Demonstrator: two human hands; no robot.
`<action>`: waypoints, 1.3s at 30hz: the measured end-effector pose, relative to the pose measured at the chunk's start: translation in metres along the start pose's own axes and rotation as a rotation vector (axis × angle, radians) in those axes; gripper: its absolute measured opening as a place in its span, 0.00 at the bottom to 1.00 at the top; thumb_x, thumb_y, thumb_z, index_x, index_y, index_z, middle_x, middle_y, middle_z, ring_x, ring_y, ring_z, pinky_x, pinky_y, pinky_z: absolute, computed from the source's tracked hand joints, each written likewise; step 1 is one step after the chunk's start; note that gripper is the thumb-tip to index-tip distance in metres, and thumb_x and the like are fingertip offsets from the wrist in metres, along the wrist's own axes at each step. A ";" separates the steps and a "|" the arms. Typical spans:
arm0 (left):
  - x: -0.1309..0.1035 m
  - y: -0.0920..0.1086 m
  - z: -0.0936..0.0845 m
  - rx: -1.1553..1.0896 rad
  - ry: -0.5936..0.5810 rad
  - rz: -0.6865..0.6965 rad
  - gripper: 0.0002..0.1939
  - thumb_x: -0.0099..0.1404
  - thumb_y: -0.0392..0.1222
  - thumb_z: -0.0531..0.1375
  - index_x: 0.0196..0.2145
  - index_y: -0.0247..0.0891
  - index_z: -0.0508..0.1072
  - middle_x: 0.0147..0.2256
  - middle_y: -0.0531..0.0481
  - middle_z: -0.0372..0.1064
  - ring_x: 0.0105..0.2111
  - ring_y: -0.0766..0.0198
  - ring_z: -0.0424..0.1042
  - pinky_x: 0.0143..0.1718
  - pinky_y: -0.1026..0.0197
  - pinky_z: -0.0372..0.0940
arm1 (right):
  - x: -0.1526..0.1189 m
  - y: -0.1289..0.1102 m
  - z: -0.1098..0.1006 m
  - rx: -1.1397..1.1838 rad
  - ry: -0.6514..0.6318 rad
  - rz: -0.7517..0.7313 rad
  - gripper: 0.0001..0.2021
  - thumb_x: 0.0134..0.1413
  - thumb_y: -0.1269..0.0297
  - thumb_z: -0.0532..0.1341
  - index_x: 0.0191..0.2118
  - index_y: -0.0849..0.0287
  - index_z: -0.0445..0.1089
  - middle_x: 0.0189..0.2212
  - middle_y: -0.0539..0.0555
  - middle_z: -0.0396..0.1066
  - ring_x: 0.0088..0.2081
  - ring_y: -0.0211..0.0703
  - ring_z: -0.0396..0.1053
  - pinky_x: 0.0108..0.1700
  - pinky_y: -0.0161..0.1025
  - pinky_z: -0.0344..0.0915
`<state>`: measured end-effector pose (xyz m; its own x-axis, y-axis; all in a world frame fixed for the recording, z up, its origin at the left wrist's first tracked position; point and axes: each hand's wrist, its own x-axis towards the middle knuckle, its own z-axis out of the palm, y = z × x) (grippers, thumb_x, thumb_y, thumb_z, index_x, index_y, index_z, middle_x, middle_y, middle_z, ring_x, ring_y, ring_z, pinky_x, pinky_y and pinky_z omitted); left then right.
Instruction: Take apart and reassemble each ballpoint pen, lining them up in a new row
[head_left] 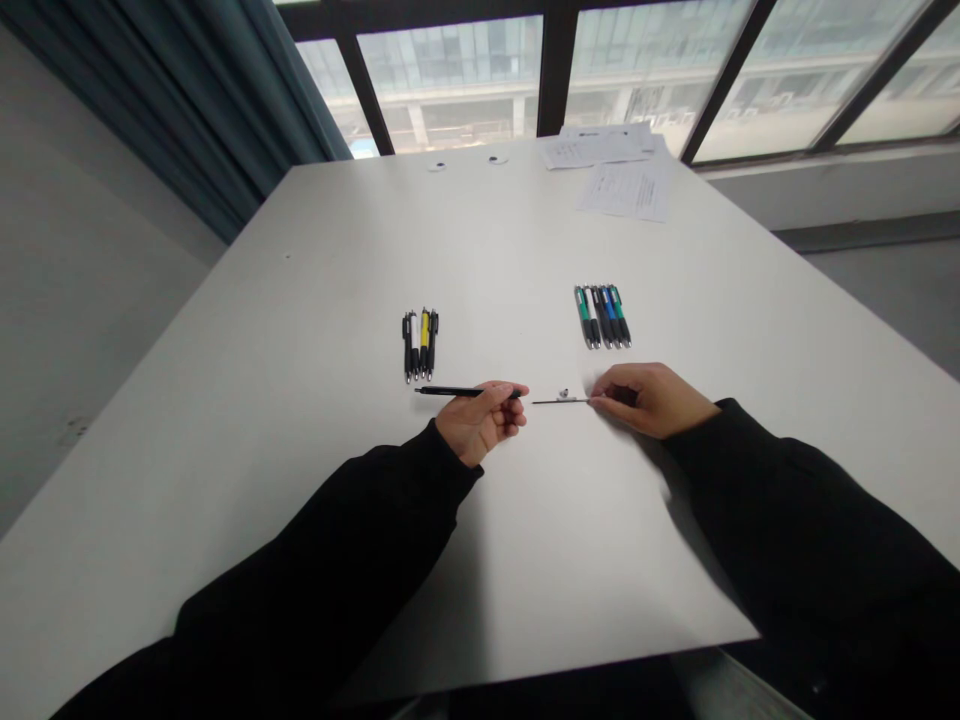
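Note:
My left hand (484, 422) is closed around a black pen barrel (450, 391), held level with one end pointing left. Facing its right end, a thin dark pen refill (553, 402) is pinched at its right end by my right hand (637, 398). A small gap separates the refill's left end from the barrel. Just behind the refill lies a small metallic piece (565, 393), perhaps a pen tip; it is too small to be sure.
Several pens (420, 345), black, white and yellow, lie side by side beyond my left hand. Another row of pens (603, 317), green, white, black and blue, lies beyond my right. Printed papers (622, 190) rest at the white table's (360, 250) far edge, near the window.

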<state>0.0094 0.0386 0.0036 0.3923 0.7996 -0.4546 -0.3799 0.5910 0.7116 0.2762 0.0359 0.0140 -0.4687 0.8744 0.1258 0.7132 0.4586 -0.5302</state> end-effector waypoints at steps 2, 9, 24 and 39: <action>0.000 -0.002 0.000 0.002 -0.019 0.005 0.16 0.53 0.45 0.69 0.33 0.29 0.75 0.24 0.51 0.67 0.23 0.70 0.69 0.25 0.68 0.61 | -0.001 -0.005 0.001 0.032 0.083 -0.009 0.08 0.56 0.61 0.61 0.32 0.60 0.72 0.23 0.51 0.69 0.24 0.37 0.63 0.28 0.36 0.60; -0.004 -0.019 0.012 0.059 -0.167 -0.087 0.30 0.42 0.59 0.72 0.31 0.28 0.76 0.23 0.50 0.67 0.23 0.68 0.69 0.26 0.65 0.61 | -0.006 -0.048 0.015 0.301 0.162 -0.176 0.14 0.54 0.59 0.65 0.44 0.59 0.71 0.35 0.56 0.70 0.26 0.35 0.65 0.26 0.34 0.64; 0.005 -0.008 -0.010 0.209 0.019 0.349 0.18 0.53 0.47 0.68 0.33 0.35 0.67 0.25 0.56 0.64 0.21 0.72 0.65 0.22 0.67 0.61 | -0.007 -0.033 0.012 0.224 0.160 -0.169 0.05 0.56 0.64 0.62 0.36 0.61 0.72 0.29 0.53 0.67 0.24 0.35 0.63 0.26 0.35 0.64; 0.009 -0.012 -0.016 1.362 -0.185 1.088 0.06 0.63 0.35 0.61 0.39 0.36 0.75 0.38 0.45 0.75 0.38 0.63 0.74 0.43 0.60 0.70 | -0.008 0.000 -0.006 0.037 -0.076 -0.021 0.07 0.53 0.64 0.62 0.34 0.61 0.75 0.28 0.55 0.70 0.28 0.41 0.67 0.32 0.37 0.63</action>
<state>0.0039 0.0404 -0.0171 0.5781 0.6569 0.4841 0.3617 -0.7380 0.5696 0.2835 0.0297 0.0181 -0.5227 0.8493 0.0740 0.6837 0.4695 -0.5587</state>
